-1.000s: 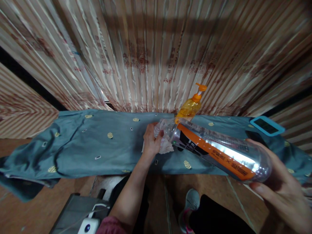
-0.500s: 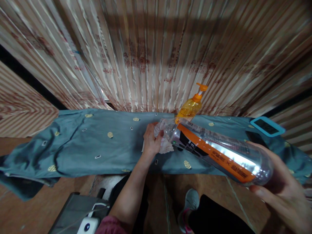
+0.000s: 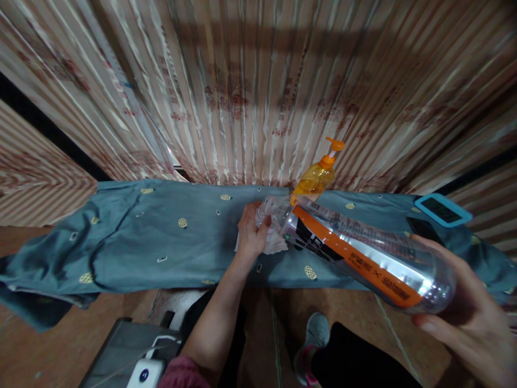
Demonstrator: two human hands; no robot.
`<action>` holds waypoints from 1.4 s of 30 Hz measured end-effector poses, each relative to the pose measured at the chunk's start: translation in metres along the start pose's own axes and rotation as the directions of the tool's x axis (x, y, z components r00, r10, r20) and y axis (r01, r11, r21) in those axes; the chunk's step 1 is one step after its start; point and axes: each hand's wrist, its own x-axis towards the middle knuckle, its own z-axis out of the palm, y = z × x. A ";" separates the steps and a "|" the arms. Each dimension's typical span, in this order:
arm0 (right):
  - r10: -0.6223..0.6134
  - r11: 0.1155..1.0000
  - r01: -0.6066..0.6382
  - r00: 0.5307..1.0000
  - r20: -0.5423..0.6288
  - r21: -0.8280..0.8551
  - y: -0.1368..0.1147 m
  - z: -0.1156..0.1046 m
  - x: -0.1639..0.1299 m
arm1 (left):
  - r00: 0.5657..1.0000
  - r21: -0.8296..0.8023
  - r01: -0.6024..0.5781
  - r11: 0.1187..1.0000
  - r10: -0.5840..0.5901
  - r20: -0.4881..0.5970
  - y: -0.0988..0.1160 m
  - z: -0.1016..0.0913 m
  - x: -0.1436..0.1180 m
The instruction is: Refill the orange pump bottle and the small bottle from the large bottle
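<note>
A large clear plastic bottle (image 3: 363,264) with an orange and black label lies slanted across the view, its neck toward the left. Around its base my right hand (image 3: 468,307) is closed, thumb below and fingers above. My left hand (image 3: 252,229) grips the narrow neck end. A crumpled white tissue (image 3: 277,242) shows under the left hand and beneath the neck; whether the fingers also pinch it is hidden. Just behind the bottle's neck stands a pump bottle (image 3: 315,178) of yellow liquid with an orange top.
A teal patterned cloth (image 3: 133,237) covers the narrow table. At its right lie a blue-framed tablet (image 3: 443,209) and a dark phone (image 3: 423,229). A striped curtain (image 3: 250,91) hangs behind. Below left, a white device (image 3: 146,373) rests on a grey stool (image 3: 121,350).
The bottle has turned slightly in the hands, so its label sits a little differently, and its base end has shifted slightly right and down. My left hand has barely moved.
</note>
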 end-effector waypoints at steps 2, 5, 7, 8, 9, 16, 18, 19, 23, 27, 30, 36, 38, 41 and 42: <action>-0.012 1.000 0.012 1.000 0.010 -0.011 -0.002 0.001 0.000 | 1.000 -0.005 0.001 1.000 -0.001 -0.002 0.000 0.000 0.000; -0.030 0.999 0.031 0.999 0.025 -0.012 -0.003 0.001 0.001 | 1.000 -0.011 -0.004 1.000 0.004 -0.001 0.000 0.000 0.000; -0.030 1.000 0.030 0.999 0.016 -0.002 -0.003 0.000 0.001 | 1.000 -0.009 -0.006 1.000 0.006 -0.002 0.001 0.000 0.000; -0.019 1.000 0.019 1.000 0.012 0.005 -0.002 0.000 0.000 | 1.000 -0.004 -0.005 1.000 0.005 -0.003 0.000 0.000 0.000; -0.007 1.000 0.007 1.000 0.011 0.013 -0.002 -0.001 0.000 | 1.000 0.001 -0.003 1.000 0.003 -0.004 0.000 0.000 0.000; 0.014 0.999 -0.015 0.999 0.029 0.048 -0.004 0.000 -0.001 | 0.999 0.001 -0.027 1.000 0.027 -0.020 0.000 0.001 0.000; 0.013 0.999 -0.015 0.999 0.042 0.040 -0.003 0.000 0.000 | 1.000 -0.004 -0.027 1.000 0.027 -0.015 0.000 0.000 0.000; 0.014 0.999 -0.015 0.999 0.046 0.034 -0.003 0.000 0.001 | 1.000 -0.007 -0.025 1.000 0.025 -0.012 0.000 0.000 0.000; 0.018 1.000 -0.020 0.998 0.062 0.021 -0.003 -0.001 0.003 | 1.000 -0.017 -0.013 1.000 0.013 -0.015 0.000 0.000 0.000; 0.029 0.999 -0.030 0.998 0.052 0.027 -0.006 -0.001 0.003 | 1.000 -0.018 -0.012 1.000 0.011 -0.013 0.001 0.000 0.000; 0.039 0.999 -0.041 0.997 0.060 0.028 -0.007 -0.001 0.002 | 1.000 -0.012 -0.005 1.000 0.005 -0.011 0.001 0.000 0.000; 0.072 0.997 -0.073 0.997 0.033 0.038 -0.008 -0.001 0.000 | 1.000 0.021 -0.008 1.000 0.008 0.007 0.000 0.000 0.000; 0.073 0.997 -0.074 0.997 0.030 0.035 -0.008 -0.001 0.001 | 1.000 0.029 -0.002 1.000 0.002 0.001 0.000 0.000 0.000; 0.074 0.996 -0.076 0.996 0.046 0.048 -0.010 0.000 0.003 | 1.000 0.015 -0.011 1.000 0.011 -0.012 0.000 0.001 0.000; 0.073 0.996 -0.075 0.996 0.050 0.048 -0.010 0.000 0.003 | 1.000 0.010 -0.013 1.000 0.013 -0.015 0.000 0.001 0.000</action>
